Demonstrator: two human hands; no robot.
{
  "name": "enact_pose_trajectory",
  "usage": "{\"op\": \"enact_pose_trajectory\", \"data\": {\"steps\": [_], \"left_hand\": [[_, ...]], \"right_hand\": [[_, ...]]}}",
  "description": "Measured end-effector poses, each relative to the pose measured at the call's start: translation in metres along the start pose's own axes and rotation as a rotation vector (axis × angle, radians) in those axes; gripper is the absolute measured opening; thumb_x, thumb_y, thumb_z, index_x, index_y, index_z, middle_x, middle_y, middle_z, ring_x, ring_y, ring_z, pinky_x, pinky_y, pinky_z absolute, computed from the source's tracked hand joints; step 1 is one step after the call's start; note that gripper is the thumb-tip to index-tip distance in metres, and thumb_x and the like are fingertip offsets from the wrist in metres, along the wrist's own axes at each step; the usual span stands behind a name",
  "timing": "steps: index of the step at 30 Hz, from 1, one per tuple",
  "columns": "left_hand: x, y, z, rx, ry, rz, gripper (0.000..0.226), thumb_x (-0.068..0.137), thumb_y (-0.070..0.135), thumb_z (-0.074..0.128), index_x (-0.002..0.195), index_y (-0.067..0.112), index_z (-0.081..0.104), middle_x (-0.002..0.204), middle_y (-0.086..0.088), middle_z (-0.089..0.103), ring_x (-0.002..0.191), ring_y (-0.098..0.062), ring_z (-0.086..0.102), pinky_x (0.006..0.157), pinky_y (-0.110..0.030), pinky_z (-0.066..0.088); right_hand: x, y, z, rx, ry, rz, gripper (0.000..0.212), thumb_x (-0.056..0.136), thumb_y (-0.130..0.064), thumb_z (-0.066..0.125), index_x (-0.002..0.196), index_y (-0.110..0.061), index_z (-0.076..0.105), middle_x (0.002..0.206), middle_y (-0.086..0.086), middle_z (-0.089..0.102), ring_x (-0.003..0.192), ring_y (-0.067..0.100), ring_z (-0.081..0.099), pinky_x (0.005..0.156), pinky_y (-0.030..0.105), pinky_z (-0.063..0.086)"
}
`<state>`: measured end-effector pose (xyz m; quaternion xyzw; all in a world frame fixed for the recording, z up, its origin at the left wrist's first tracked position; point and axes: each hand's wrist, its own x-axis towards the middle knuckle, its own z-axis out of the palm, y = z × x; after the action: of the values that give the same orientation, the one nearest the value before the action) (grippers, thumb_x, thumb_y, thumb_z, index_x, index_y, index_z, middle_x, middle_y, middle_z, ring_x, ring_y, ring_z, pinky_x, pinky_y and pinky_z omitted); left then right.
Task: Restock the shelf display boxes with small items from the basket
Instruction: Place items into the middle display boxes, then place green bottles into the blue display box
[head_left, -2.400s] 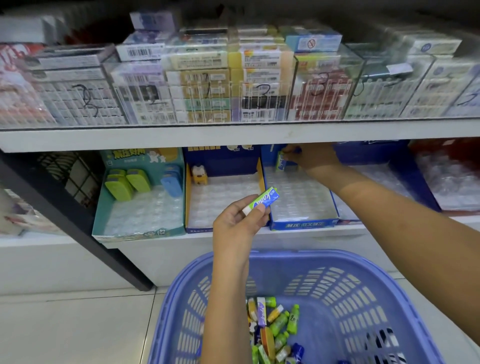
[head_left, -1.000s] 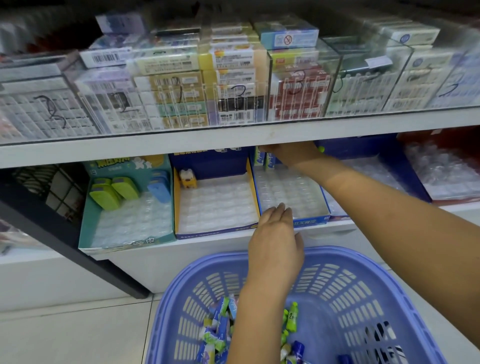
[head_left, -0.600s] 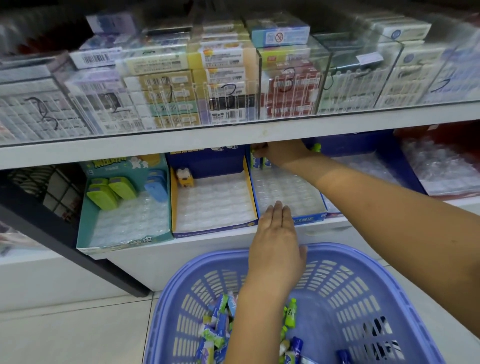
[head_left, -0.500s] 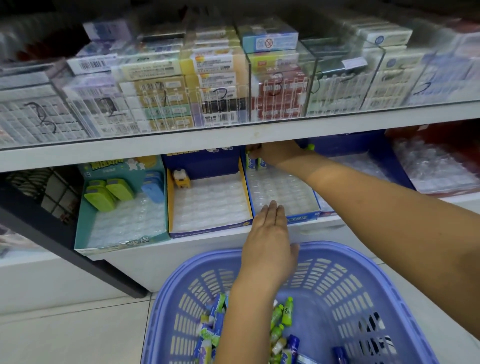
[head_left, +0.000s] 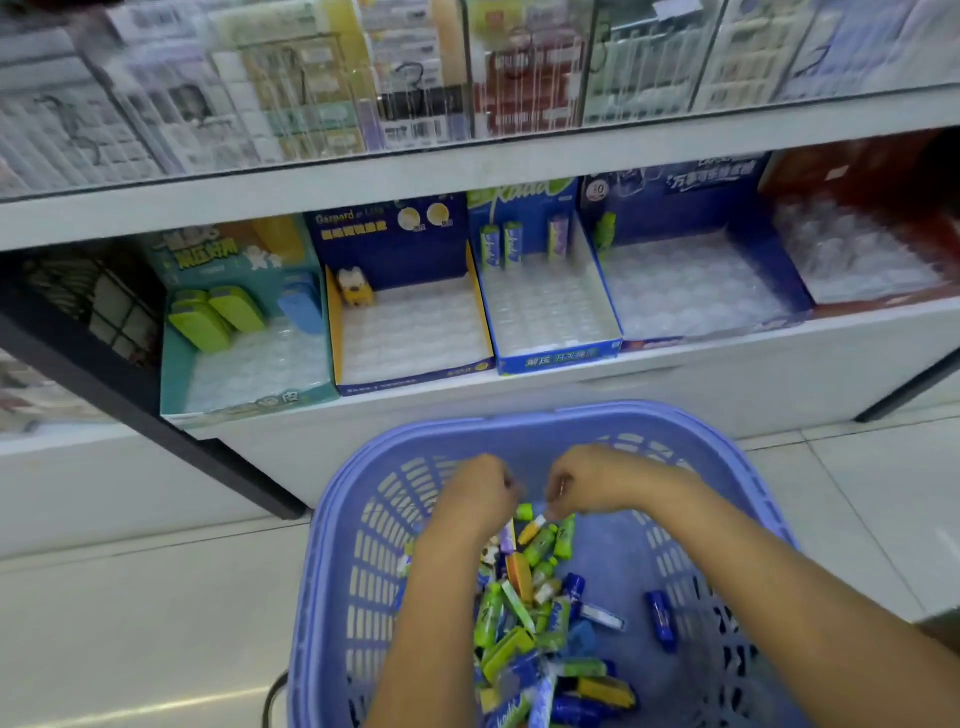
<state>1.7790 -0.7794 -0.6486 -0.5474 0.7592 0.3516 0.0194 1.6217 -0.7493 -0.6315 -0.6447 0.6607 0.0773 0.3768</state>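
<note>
digging into the basket (head_left: 332, 545) now, left hand (head_left: 478, 493) and right hand (head_left: 589, 480) curling over the small items (head_left: 524, 603); cannot tell if either grip is holding one. blue display box (head_left: 550, 317) on the far shelf (head_left: 727, 366) is sitting mostly empty, a few sticks (head_left: 498, 248) standing at its far end.

We look from head height, forward and down, close over the basket (head_left: 353, 571), facing the shelf (head_left: 519, 169) just beyond it.

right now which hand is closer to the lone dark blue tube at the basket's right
Right. The right hand is beyond and left of the dark blue tube; the left hand is farther left, across the pile.
</note>
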Motion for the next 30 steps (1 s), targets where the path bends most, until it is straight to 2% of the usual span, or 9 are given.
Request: {"op": "enact_pose_trajectory", "data": {"steps": [2, 6, 11, 15, 17, 21, 24, 27, 30], "left_hand": [[-0.002, -0.012, 0.03, 0.045, -0.097, -0.001, 0.021, 0.089, 0.019, 0.053, 0.096, 0.006, 0.068, 0.1, -0.017, 0.068, 0.098, -0.031, 0.063, 0.08, -0.036, 0.05], [-0.008, -0.024, 0.084, 0.099, -0.215, 0.061, 0.032, 0.092, 0.011, 0.046, 0.122, 0.007, 0.056, 0.123, -0.019, 0.058, 0.112, -0.034, 0.055, 0.085, -0.038, 0.045], [-0.005, -0.034, 0.111, 0.127, -0.258, 0.054, 0.032, 0.092, 0.008, 0.048, 0.123, -0.003, 0.05, 0.118, -0.025, 0.053, 0.106, -0.037, 0.053, 0.084, -0.043, 0.045], [0.008, -0.037, 0.125, 0.255, -0.206, -0.003, 0.036, 0.092, 0.008, 0.047, 0.128, 0.003, 0.049, 0.123, -0.02, 0.054, 0.113, -0.033, 0.05, 0.093, -0.04, 0.043], [0.015, -0.038, 0.133, 0.331, -0.178, -0.041, 0.04, 0.091, 0.006, 0.046, 0.131, 0.008, 0.048, 0.125, -0.016, 0.054, 0.116, -0.03, 0.049, 0.097, -0.039, 0.041], [0.025, -0.041, 0.143, 0.328, -0.099, -0.116, 0.043, 0.09, 0.008, 0.048, 0.133, 0.015, 0.048, 0.123, -0.013, 0.057, 0.117, -0.029, 0.05, 0.095, -0.04, 0.044], [0.03, -0.037, 0.151, 0.331, -0.057, -0.15, 0.039, 0.092, 0.007, 0.044, 0.129, 0.016, 0.052, 0.118, -0.012, 0.059, 0.111, -0.028, 0.054, 0.092, -0.039, 0.046], [0.033, -0.033, 0.158, 0.371, -0.071, -0.18, 0.033, 0.095, 0.011, 0.043, 0.125, 0.015, 0.055, 0.121, -0.012, 0.057, 0.115, -0.028, 0.051, 0.095, -0.04, 0.043], [0.034, -0.029, 0.158, 0.351, -0.097, -0.214, 0.033, 0.096, 0.015, 0.045, 0.128, 0.019, 0.054, 0.124, -0.01, 0.058, 0.12, -0.027, 0.048, 0.098, -0.039, 0.04]], "right_hand": [[0.021, 0.016, 0.043, -0.04, -0.026, 0.067, 0.036, 0.083, -0.028, 0.066, 0.117, -0.018, 0.062, 0.117, 0.006, 0.064, 0.105, 0.02, 0.06, 0.087, 0.027, 0.046], [0.039, 0.052, 0.102, 0.035, 0.028, 0.155, 0.043, 0.088, -0.021, 0.059, 0.129, -0.011, 0.049, 0.129, 0.017, 0.053, 0.118, 0.028, 0.05, 0.092, 0.03, 0.041], [0.053, 0.074, 0.123, 0.213, 0.023, 0.359, 0.072, 0.091, -0.022, 0.058, 0.148, -0.012, 0.016, 0.145, 0.022, 0.036, 0.125, 0.033, 0.047, 0.09, 0.038, 0.043], [0.06, 0.08, 0.134, 0.31, 0.107, 0.341, 0.084, 0.084, -0.038, 0.067, 0.149, -0.018, 0.018, 0.144, 0.021, 0.037, 0.123, 0.036, 0.047, 0.092, 0.037, 0.043], [0.063, 0.081, 0.141, 0.3, 0.14, 0.324, 0.078, 0.082, -0.037, 0.069, 0.144, -0.014, 0.029, 0.14, 0.017, 0.043, 0.124, 0.033, 0.045, 0.096, 0.036, 0.041], [0.07, 0.079, 0.146, 0.48, 0.267, 0.31, 0.052, 0.068, -0.018, 0.079, 0.111, -0.013, 0.049, 0.113, 0.018, 0.057, 0.105, 0.03, 0.056, 0.081, 0.034, 0.044], [0.076, 0.076, 0.144, 0.52, 0.281, 0.328, 0.037, 0.074, -0.014, 0.073, 0.085, -0.017, 0.038, 0.074, 0.001, 0.052, 0.082, 0.019, 0.051, 0.066, 0.029, 0.035], [0.079, 0.074, 0.135, 0.493, 0.183, 0.357, 0.03, 0.08, -0.014, 0.068, 0.087, -0.013, 0.039, 0.071, -0.002, 0.044, 0.083, 0.015, 0.044, 0.068, 0.03, 0.036], [0.073, 0.069, 0.116, 0.45, -0.028, 0.376, 0.029, 0.08, -0.006, 0.064, 0.062, -0.014, 0.043, 0.065, 0.004, 0.046, 0.065, 0.016, 0.046, 0.062, 0.031, 0.042]]}}
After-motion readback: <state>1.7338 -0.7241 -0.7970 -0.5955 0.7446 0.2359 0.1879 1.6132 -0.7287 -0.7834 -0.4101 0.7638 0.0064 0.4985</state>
